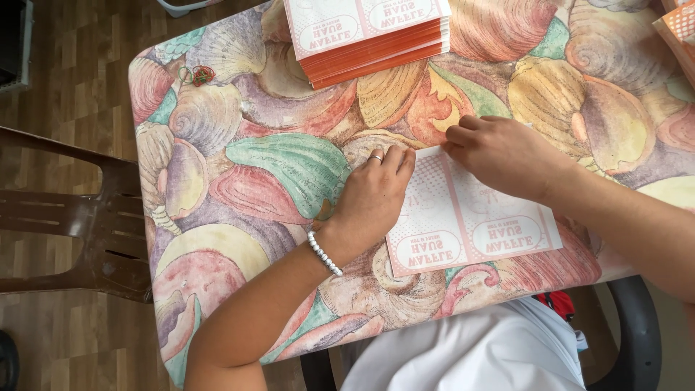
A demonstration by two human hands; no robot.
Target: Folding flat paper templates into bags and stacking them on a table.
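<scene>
- The flat printed sheet (470, 224), white with a pale orange pattern, lies on the worktop (289, 166) at its near edge, directly in front of you.
- Your left hand (373, 199) rests palm down on the sheet's left edge, fingers extended and pressing; it grips nothing.
- Your right hand (503, 156) sits at the sheet's far edge, fingertips drawn together on the top margin. It appears to pinch or crease the paper there; the frame does not show whether the edge is lifted.
- Judge the sheet as light, thin and flexible. It is likely to slide on the smooth shell-patterned cover, so keep one hand flat on it as an anchor.
- Take hold at an edge or corner with thumb and fingertips. A grip in the middle would likely buckle or wrinkle it.
- Expect it to crease permanently once folded; align edges before pressing down.
- A stack of similar sheets (369, 36) with orange edges sits at the far side of the worktop, well apart from both hands.
- A few rubber bands (197, 74) lie near the far left corner.
</scene>
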